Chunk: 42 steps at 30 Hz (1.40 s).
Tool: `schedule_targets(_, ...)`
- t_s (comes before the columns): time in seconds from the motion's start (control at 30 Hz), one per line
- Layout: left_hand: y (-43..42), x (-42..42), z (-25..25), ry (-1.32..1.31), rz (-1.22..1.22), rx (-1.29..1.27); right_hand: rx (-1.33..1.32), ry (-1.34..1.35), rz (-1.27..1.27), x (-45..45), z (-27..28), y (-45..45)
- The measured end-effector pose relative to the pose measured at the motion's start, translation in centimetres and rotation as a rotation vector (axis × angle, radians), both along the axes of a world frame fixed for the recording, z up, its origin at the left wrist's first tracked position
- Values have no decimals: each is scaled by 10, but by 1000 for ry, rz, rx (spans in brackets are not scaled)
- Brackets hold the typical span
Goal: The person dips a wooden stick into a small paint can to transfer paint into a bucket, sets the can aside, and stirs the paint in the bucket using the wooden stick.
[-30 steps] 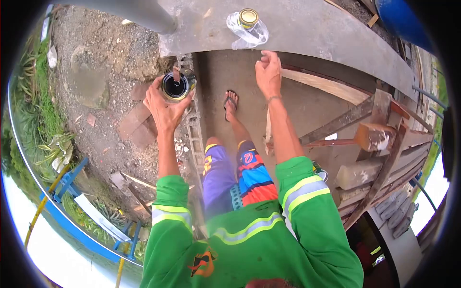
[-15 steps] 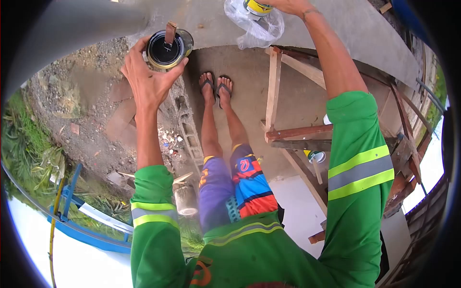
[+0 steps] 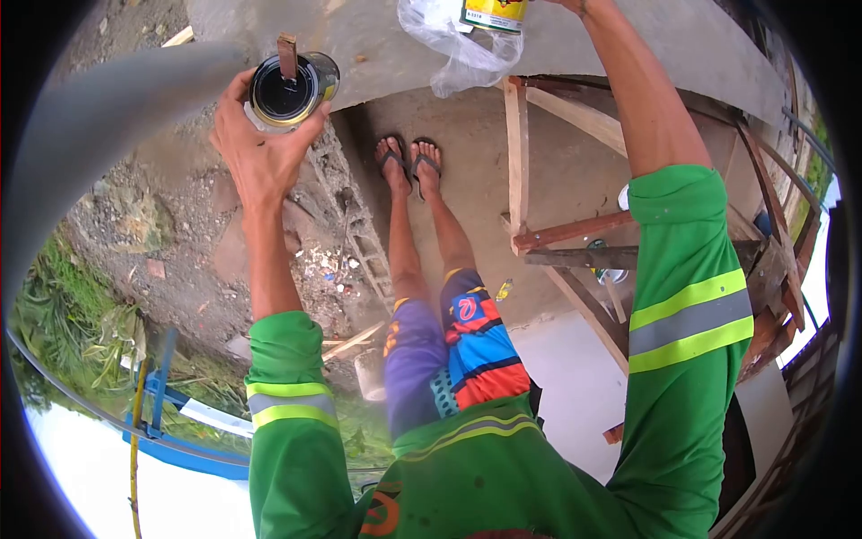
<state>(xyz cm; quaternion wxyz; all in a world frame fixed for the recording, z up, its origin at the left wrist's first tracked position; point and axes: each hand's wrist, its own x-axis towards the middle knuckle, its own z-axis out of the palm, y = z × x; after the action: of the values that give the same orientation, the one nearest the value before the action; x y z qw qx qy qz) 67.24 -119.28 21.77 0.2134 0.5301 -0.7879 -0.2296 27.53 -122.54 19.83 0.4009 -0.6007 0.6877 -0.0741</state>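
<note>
My left hand (image 3: 260, 157) grips an open can (image 3: 285, 92) from the near side, thumb on the right and fingers on the left. The can holds dark, glossy liquid that looks like paint, and a flat brown wooden stick (image 3: 287, 56) stands in it. My right hand (image 3: 575, 5) is mostly cut off by the top edge, beside a yellow-labelled paint can (image 3: 495, 13). It appears to hold that can by its right side; the fingertips are out of view. A crumpled clear plastic bag (image 3: 467, 54) lies against the can's left and lower side.
A grey concrete surface (image 3: 377, 49) spans the top. Below it stands a wooden frame (image 3: 518, 162), with another can (image 3: 611, 272) partly hidden behind its beam. Hollow blocks (image 3: 364, 242) edge the rubble ground on the left. A blurred grey shape (image 3: 135, 108) crosses the upper left.
The left can has shifted slightly left and up in view. The yellow-labelled can now shows more of its label, and my right hand has moved further beyond the top edge.
</note>
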Motion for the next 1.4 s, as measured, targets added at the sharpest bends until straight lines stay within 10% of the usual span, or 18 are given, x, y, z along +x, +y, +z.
schedule_targets(1.1, -49, -56, -50, 19, -28, -11, -183, 63, -38, 31, -4, 24)
schedule_targets(1.4, -39, -91, -39, 55, -50, -2, -607, 190, -128, 71, -3, 64)
